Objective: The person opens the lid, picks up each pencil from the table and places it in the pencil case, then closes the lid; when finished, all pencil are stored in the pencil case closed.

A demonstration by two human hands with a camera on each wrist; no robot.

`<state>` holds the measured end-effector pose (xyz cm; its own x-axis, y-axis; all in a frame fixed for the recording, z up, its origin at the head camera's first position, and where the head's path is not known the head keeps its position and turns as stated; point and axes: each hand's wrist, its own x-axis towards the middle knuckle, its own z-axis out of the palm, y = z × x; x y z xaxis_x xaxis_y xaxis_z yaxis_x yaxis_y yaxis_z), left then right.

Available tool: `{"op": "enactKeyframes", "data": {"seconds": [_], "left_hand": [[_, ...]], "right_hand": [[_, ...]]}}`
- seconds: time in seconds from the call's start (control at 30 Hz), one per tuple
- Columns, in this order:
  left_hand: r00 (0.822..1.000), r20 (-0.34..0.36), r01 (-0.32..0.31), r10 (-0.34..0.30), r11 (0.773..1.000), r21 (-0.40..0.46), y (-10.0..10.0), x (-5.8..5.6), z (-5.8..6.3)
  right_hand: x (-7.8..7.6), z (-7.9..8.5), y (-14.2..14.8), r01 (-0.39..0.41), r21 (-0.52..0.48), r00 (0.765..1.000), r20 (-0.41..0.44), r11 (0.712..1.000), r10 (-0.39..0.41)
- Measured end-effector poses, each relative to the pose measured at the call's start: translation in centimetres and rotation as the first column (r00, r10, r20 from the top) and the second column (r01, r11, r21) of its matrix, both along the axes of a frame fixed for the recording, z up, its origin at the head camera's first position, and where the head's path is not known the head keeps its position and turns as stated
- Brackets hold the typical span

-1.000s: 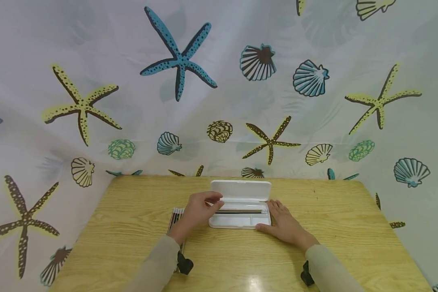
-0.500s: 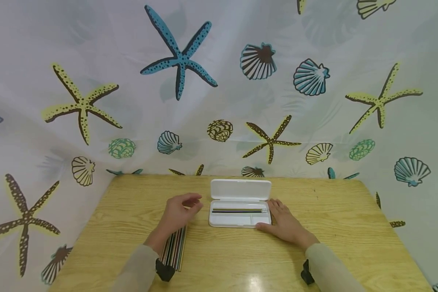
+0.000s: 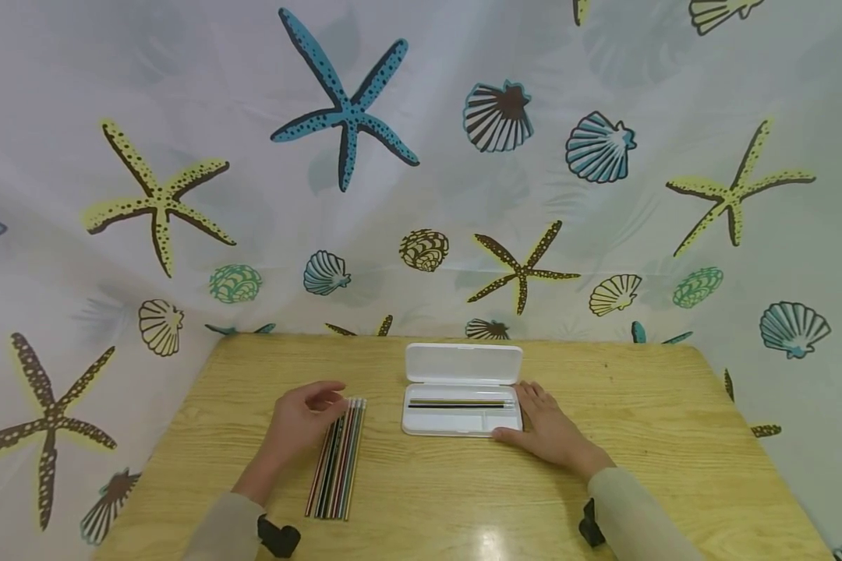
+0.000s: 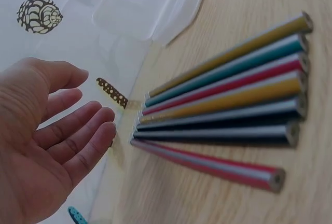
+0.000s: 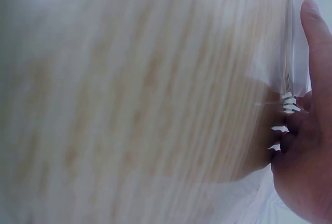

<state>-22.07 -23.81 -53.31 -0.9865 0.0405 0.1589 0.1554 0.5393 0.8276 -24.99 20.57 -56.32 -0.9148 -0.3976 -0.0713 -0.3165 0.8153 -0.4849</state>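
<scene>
A white pencil case (image 3: 461, 397) lies with its lid up in the middle of the wooden table (image 3: 673, 436), two pencils (image 3: 460, 403) inside it. My right hand (image 3: 549, 427) rests flat against the case's right end, thumb along its front corner. Several coloured pencils (image 3: 338, 458) lie side by side left of the case. My left hand (image 3: 302, 417) hovers just left of their far ends with relaxed fingers (image 4: 78, 141), holding nothing. The left wrist view shows the pencils (image 4: 228, 110) close by and the case (image 4: 150, 6) beyond them.
A curtain printed with starfish and shells (image 3: 421, 156) surrounds the table on three sides. Bare wood stretches to the right of the case and along the front edge.
My left hand has drawn back from the case to the left, uncovering the row of pencils. The right hand has stayed at the case's right end.
</scene>
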Motion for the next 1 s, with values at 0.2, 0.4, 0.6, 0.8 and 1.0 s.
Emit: {"op": "enactKeyframes", "data": {"seconds": [0.2, 0.4, 0.6, 0.8, 1.0], "left_hand": [[1.000, 0.015, -0.013, 0.013, 1.000, 0.011, -1.4, 0.7, -0.5], [0.998, 0.059, -0.033, 0.032, 0.999, 0.009, -2.0, 1.3, -0.8], [0.995, 0.091, -0.047, 0.047, 0.999, -0.007, -2.3, 1.7, -1.2], [0.993, 0.109, -0.048, 0.052, 0.998, -0.032, -2.4, 1.9, -2.0], [0.992, 0.104, -0.064, 0.066, 0.998, -0.017, -2.3, 1.8, -2.6]], "right_hand": [[0.0, 0.0, 0.0, 0.002, 0.000, 1.000, 0.009, 1.000, -0.002], [0.1, 0.2, 0.0, 0.006, -0.006, 1.000, 0.014, 1.000, -0.006], [0.1, 0.2, 0.0, 0.013, -0.007, 1.000, 0.028, 1.000, -0.012], [0.1, 0.0, 0.0, 0.017, -0.007, 0.999, 0.033, 1.000, -0.017], [0.0, -0.2, 0.0, 0.017, -0.008, 1.000, 0.025, 1.000, -0.017]]}}
